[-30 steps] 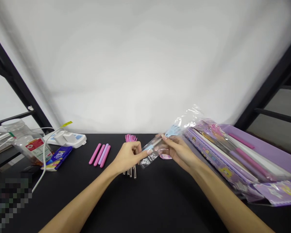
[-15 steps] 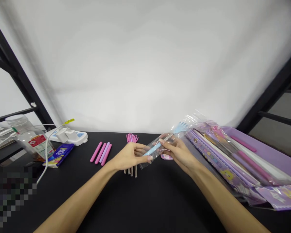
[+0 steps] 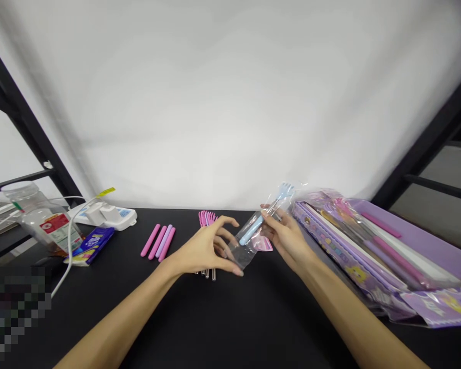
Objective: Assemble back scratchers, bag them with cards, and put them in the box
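Head view: glossy clear bag (image 3: 246,253) encloses blue scratcher (image 3: 252,229); slim, pronged.

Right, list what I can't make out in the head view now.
All in the head view:
Claw-ended rods: middles hidden behind the left hand.
Pink card: partly covered by the clear bag and right hand.
Purple tray: cut off by the right edge.
Jar label: print too small.
Lower left corner: masked by pixel blocks.
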Demonstrator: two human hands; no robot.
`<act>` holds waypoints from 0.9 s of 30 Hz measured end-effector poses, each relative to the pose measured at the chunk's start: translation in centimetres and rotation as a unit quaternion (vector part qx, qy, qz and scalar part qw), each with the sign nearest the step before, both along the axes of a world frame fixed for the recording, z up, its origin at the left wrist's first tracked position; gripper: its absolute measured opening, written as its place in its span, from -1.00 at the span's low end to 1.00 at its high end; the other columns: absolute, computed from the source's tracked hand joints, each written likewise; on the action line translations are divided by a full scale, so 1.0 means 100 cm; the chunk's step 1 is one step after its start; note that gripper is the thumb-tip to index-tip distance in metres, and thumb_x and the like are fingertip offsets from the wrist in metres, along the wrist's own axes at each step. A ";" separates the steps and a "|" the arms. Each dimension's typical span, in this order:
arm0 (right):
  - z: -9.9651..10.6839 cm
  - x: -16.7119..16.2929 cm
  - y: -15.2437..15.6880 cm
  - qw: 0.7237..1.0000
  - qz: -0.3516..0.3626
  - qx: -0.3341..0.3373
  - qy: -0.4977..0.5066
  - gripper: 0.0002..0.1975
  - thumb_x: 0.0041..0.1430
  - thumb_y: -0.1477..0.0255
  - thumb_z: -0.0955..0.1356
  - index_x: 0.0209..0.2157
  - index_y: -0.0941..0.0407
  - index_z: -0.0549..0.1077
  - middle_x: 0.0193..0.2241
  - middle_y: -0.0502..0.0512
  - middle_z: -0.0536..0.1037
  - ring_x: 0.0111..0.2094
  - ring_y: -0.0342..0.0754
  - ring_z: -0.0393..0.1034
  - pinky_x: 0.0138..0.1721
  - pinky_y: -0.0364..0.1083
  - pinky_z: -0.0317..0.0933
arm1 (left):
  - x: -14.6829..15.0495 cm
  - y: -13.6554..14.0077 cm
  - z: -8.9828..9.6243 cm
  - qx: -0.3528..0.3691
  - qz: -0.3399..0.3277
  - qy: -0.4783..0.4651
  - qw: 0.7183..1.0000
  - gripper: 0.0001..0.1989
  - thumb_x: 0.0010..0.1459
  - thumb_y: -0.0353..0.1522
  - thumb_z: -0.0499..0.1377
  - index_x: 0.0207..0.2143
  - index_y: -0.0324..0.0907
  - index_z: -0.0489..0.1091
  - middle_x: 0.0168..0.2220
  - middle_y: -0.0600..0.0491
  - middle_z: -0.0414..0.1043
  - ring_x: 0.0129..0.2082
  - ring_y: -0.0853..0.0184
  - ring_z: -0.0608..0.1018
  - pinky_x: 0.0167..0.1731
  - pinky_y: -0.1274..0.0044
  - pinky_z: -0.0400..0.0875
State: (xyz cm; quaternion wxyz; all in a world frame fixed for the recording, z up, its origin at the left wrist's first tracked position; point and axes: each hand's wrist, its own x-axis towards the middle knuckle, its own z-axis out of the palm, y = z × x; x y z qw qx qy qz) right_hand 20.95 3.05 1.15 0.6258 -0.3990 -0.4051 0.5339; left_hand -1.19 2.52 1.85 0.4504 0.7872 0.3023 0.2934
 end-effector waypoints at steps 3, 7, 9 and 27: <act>0.003 0.007 0.001 1.000 0.000 -0.010 0.000 -0.51 -0.08 0.23 0.56 -0.11 0.08 0.46 -0.43 -0.05 0.57 -0.42 -0.15 0.43 -0.33 -0.15 0.33 | -0.004 0.002 0.004 0.125 -0.021 0.014 0.992 -0.50 -0.02 -0.32 0.42 0.00 -0.02 0.41 0.13 -0.06 0.28 -0.09 0.27 0.53 -0.06 0.36 0.45; 0.005 0.003 -0.003 0.999 0.043 -0.007 -0.027 -0.51 -0.06 0.23 0.55 -0.10 0.08 0.44 -0.41 -0.02 0.58 -0.38 -0.11 0.48 -0.28 -0.10 0.35 | 0.005 -0.001 0.002 0.179 0.044 -0.013 0.983 -0.91 0.19 -0.31 0.26 -0.34 -0.15 0.48 0.05 -0.03 0.31 -0.05 0.26 0.49 0.05 0.31 0.37; 0.005 -0.001 -0.005 0.997 0.068 0.005 -0.041 -0.49 -0.05 0.21 0.54 -0.08 0.06 0.42 -0.41 -0.02 0.57 -0.37 -0.08 0.49 -0.28 -0.08 0.36 | 0.012 -0.004 -0.001 0.132 0.073 -0.032 0.988 -0.83 0.19 -0.28 0.25 -0.40 -0.19 0.43 -0.02 -0.04 0.36 -0.11 0.27 0.50 -0.05 0.35 0.43; 0.005 -0.006 -0.029 0.890 0.401 -0.020 -0.215 -0.58 0.03 0.22 0.49 -0.11 0.07 0.41 -0.49 -0.04 0.59 -0.57 -0.08 0.46 -0.50 -0.09 0.34 | 0.005 0.004 0.008 0.055 0.157 -0.138 0.976 -0.63 0.27 -0.18 0.15 0.10 -0.05 0.29 0.04 -0.03 0.40 -0.13 0.31 0.55 -0.09 0.44 0.48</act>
